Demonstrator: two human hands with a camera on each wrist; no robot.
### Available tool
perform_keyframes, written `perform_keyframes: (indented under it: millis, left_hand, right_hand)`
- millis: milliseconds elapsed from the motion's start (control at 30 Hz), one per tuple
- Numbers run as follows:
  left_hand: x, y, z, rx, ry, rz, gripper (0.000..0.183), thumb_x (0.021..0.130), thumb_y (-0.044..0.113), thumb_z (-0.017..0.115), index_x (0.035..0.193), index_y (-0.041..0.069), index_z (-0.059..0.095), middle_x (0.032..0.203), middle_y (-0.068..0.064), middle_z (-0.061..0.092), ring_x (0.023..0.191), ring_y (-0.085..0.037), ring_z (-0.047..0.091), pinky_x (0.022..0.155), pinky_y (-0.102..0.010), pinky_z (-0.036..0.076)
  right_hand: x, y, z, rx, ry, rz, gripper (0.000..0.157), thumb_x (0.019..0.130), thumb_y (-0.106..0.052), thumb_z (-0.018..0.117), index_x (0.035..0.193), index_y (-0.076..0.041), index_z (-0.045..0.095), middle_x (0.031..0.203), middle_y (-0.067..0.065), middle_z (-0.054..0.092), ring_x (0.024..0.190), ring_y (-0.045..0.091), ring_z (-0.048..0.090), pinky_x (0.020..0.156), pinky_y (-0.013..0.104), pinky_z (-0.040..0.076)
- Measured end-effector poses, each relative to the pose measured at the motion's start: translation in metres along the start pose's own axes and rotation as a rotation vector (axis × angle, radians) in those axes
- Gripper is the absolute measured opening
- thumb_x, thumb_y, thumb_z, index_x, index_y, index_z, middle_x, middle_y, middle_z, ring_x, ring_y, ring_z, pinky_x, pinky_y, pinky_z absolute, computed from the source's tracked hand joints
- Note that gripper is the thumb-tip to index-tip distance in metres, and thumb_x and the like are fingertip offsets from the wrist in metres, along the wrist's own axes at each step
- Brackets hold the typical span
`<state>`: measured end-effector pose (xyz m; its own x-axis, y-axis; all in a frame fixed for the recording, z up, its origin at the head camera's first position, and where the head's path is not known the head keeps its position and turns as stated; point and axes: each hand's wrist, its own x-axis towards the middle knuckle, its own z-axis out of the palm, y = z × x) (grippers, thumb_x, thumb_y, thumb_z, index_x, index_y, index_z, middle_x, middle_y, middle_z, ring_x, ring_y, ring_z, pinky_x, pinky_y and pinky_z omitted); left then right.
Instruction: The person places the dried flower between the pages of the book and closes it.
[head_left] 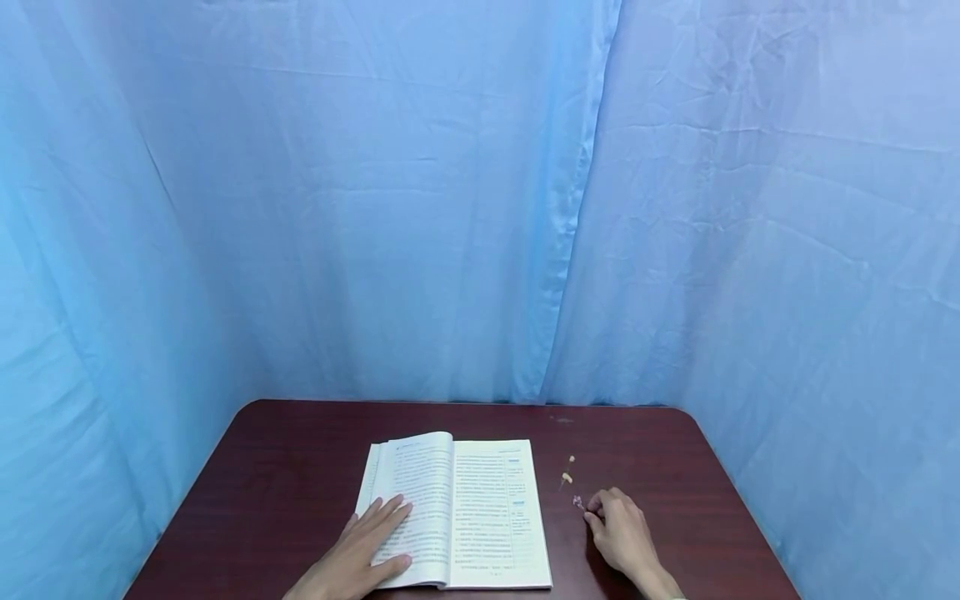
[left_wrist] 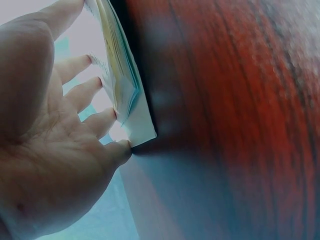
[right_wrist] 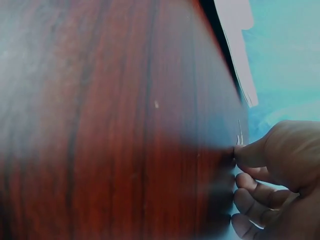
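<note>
An open book [head_left: 487,525] with printed pages lies on the dark red-brown table. My left hand [head_left: 356,557] rests on its left page, fingers spread and straight. The left wrist view shows this hand [left_wrist: 55,125] with its fingertips along the edge of the book's page stack [left_wrist: 122,85]. To the right of the book, my right hand [head_left: 624,533] pinches the stem end of a small purple dried flower [head_left: 577,502] at the tabletop. In the right wrist view, the thumb and fingers of this hand [right_wrist: 280,175] are bent low against the table; the blossom cannot be made out.
Two small pale yellow dried flowers, one nearer [head_left: 567,478] and one farther [head_left: 572,458], lie between the book and my right hand. Blue curtains [head_left: 450,208] hang around the table [head_left: 300,450] at the back and sides.
</note>
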<state>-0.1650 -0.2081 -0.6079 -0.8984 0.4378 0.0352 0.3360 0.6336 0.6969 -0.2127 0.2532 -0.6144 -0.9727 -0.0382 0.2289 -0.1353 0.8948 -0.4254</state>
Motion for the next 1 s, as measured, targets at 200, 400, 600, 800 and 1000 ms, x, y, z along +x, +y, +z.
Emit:
perform_keyframes:
  millis: [200, 400, 600, 800, 1000]
  left_hand:
    - [0.000, 0.000, -0.001, -0.014, -0.014, -0.028, 0.076, 0.110, 0.047, 0.071, 0.170, 0.005, 0.049, 0.179, -0.025, 0.043, 0.166, -0.066, 0.028, 0.123, -0.095, 0.018]
    - [0.000, -0.001, -0.001, -0.044, -0.032, -0.054, 0.078, 0.110, 0.048, 0.070, 0.170, 0.005, 0.048, 0.180, -0.026, 0.041, 0.168, -0.066, 0.024, 0.124, -0.096, 0.012]
    - [-0.001, -0.001, -0.001, -0.053, -0.039, -0.062, 0.078, 0.110, 0.049, 0.070, 0.171, 0.006, 0.047, 0.181, -0.024, 0.040, 0.168, -0.065, 0.023, 0.124, -0.096, 0.011]
    - [0.000, -0.002, -0.001, -0.048, -0.039, -0.064, 0.077, 0.110, 0.049, 0.070, 0.171, 0.007, 0.047, 0.181, -0.023, 0.040, 0.168, -0.065, 0.023, 0.124, -0.096, 0.011]
    - [0.000, -0.001, -0.001, -0.046, -0.037, -0.061, 0.077, 0.110, 0.049, 0.070, 0.172, 0.008, 0.047, 0.181, -0.023, 0.040, 0.168, -0.064, 0.024, 0.124, -0.095, 0.012]
  right_hand:
    - [0.000, 0.003, 0.005, -0.069, 0.012, -0.052, 0.019, 0.095, -0.005, 0.085, 0.083, -0.013, 0.073, 0.086, -0.001, 0.069, 0.083, 0.019, 0.068, 0.076, 0.046, 0.059]
    - [-0.002, 0.004, 0.013, -0.180, 0.103, -0.187, 0.027, 0.090, -0.003, 0.084, 0.075, -0.012, 0.064, 0.077, 0.002, 0.063, 0.076, 0.030, 0.067, 0.073, 0.055, 0.057]
    - [-0.002, 0.003, 0.015, -0.212, 0.111, -0.191, 0.027, 0.088, -0.003, 0.083, 0.075, -0.012, 0.062, 0.078, 0.002, 0.062, 0.075, 0.030, 0.064, 0.070, 0.053, 0.052]
    - [0.002, -0.002, 0.011, -0.187, 0.113, -0.167, 0.021, 0.093, -0.003, 0.081, 0.081, -0.010, 0.065, 0.081, 0.002, 0.063, 0.077, 0.026, 0.062, 0.072, 0.050, 0.051]
    - [0.008, -0.010, 0.001, -0.137, 0.079, -0.151, 0.018, 0.096, -0.004, 0.082, 0.085, -0.011, 0.069, 0.086, 0.002, 0.066, 0.083, 0.024, 0.065, 0.077, 0.052, 0.054]
